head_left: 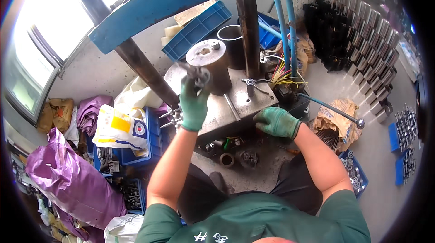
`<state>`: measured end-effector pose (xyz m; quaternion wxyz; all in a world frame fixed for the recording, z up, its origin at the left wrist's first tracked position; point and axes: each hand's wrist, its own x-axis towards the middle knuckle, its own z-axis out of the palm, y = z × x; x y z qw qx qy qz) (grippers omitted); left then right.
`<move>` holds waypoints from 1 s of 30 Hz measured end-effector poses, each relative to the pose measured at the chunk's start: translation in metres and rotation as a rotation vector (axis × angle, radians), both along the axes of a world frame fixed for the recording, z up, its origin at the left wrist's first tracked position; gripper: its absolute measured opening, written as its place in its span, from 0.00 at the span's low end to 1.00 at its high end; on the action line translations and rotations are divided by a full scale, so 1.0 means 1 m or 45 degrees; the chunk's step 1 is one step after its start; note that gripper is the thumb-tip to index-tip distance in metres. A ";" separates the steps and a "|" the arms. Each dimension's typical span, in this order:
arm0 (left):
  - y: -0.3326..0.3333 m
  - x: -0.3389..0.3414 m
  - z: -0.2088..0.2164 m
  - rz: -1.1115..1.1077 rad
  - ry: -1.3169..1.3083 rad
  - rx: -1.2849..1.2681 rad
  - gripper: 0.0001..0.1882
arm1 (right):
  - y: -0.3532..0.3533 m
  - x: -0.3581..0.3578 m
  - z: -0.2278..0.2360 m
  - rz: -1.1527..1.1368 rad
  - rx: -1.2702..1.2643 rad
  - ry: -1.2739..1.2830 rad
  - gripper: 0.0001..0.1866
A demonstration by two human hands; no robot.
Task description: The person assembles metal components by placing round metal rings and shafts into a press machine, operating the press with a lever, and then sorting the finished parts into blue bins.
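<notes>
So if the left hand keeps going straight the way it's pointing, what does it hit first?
Most likely the grey metal cylinder standing on the press plate. The gloved left hand points up toward it, holding a small dark metal part. Depth is unclear, so it may pass beside it.

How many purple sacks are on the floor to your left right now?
2: a large purple sack low on the left, and a smaller one farther back by the yellow-and-white bag. More may be hidden.

Two gloved hands show, a left hand (pixel 194 104) and a right hand (pixel 276 122). There are two steel columns (pixel 248 25), two blue hoses (pixel 282 21), one metal cylinder (pixel 212 64) and one lever (pixel 333 110). Blue crates (pixel 196 30) number at least five, and purple sacks (pixel 68 182) two.
</notes>
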<state>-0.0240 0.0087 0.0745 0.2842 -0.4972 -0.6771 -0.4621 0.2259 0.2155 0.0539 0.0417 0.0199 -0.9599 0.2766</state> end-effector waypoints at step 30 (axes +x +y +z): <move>0.119 -0.072 0.093 -0.524 -1.093 0.241 0.29 | -0.006 0.064 0.064 0.092 0.018 0.085 0.23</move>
